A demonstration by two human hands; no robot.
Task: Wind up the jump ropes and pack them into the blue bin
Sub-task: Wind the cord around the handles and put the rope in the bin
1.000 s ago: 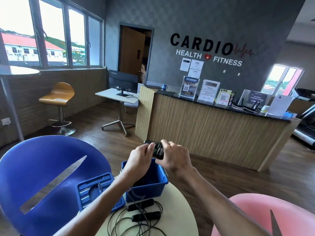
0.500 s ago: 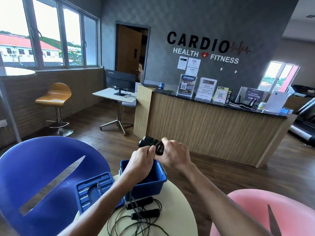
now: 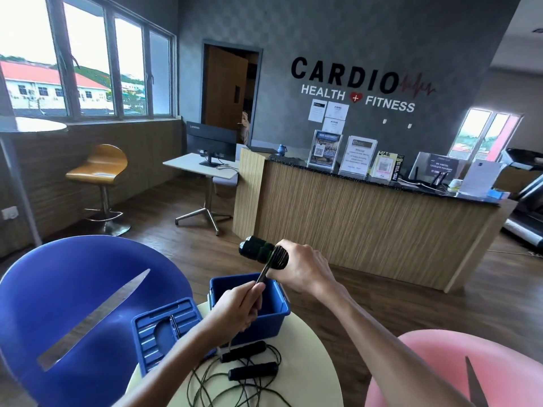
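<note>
My right hand [image 3: 304, 267] grips the black handles of a jump rope [image 3: 258, 250], with cord wound round them, above the blue bin [image 3: 279, 314]. My left hand [image 3: 239, 308] pinches the taut cord that runs down from the wound part, just over the bin's opening. A second jump rope [image 3: 248, 364] lies loose on the round pale table [image 3: 317, 365] in front of the bin, its two black handles side by side and its cord in a tangle.
The bin's blue lid [image 3: 164, 330] lies to the left of the bin at the table's edge. A blue chair [image 3: 58, 304] stands at the left and a pink chair [image 3: 435, 365] at the right. A reception counter [image 3: 367, 224] is across the wooden floor.
My left hand has come off the handles and dropped toward the bin, drawing the cord taut. My right hand has lifted the handles a little, so more of them shows.
</note>
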